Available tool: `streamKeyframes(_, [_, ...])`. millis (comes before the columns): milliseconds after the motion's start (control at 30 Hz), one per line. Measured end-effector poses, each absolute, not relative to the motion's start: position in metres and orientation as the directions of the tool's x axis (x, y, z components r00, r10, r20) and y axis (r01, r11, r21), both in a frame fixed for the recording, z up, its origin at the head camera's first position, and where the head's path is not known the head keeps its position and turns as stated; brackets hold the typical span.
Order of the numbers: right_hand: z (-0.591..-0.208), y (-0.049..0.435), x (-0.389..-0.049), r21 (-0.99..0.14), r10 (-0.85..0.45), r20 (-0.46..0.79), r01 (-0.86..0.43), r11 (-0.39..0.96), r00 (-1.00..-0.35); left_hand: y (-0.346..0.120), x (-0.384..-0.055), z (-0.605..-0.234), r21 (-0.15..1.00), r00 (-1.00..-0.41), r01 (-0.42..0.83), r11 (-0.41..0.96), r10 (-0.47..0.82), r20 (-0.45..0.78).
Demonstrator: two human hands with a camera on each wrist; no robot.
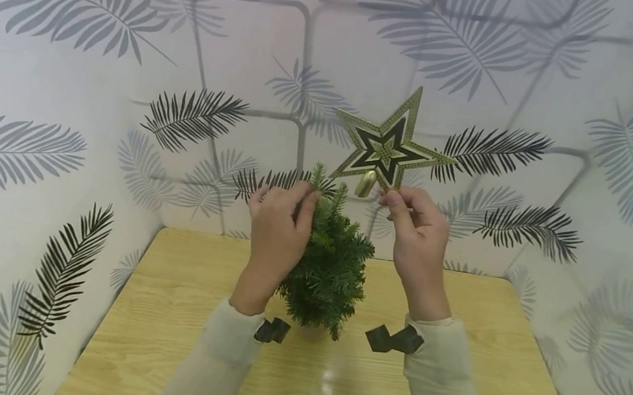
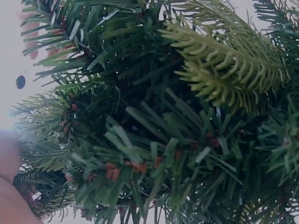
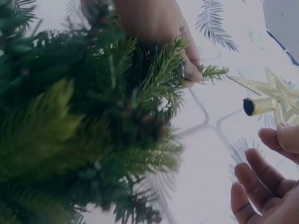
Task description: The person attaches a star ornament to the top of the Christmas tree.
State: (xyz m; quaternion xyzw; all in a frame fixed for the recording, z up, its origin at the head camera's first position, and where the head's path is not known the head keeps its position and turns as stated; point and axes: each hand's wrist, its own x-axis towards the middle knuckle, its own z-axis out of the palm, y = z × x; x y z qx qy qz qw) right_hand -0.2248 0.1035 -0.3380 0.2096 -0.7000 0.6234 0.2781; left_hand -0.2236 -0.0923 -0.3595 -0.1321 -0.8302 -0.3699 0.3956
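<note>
A small artificial Christmas tree (image 1: 333,277) stands upright on the table, its green needles filling most of the left wrist view. Near its tip, my left hand (image 1: 276,238) pinches the top sprig (image 3: 214,73) between thumb and fingers. To the right, my right hand (image 1: 421,245) holds a gold star tree topper (image 1: 383,148) by one lower point, between thumb and forefinger. The star is tilted and apart from the tree. Its short gold tube (image 3: 259,106) shows a dark open end turned toward the sprig. The other right fingers are loosely bent.
A light wooden table (image 1: 180,312) lies under both arms. Behind it rises a pale wall (image 1: 263,48) printed with grey and black feathery leaves. Dark straps (image 1: 394,339) stick out at the cuffs of both cream sleeves.
</note>
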Motion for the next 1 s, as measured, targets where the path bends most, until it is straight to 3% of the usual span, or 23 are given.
streamKeyframes(733, [-0.306, 0.074, -0.241, -0.688, -0.004, 0.722, -0.719, 0.099, -0.692, -0.091, -0.223, -0.359, 0.482, -0.642, 0.522, 0.704, -0.048, 0.766])
streamKeyframes(1000, [-0.302, 0.062, -0.242, -0.701, -0.028, 0.706, -0.704, 0.112, -0.707, -0.093, -0.221, -0.360, 0.478, -0.646, 0.508, 0.716, -0.049, 0.761])
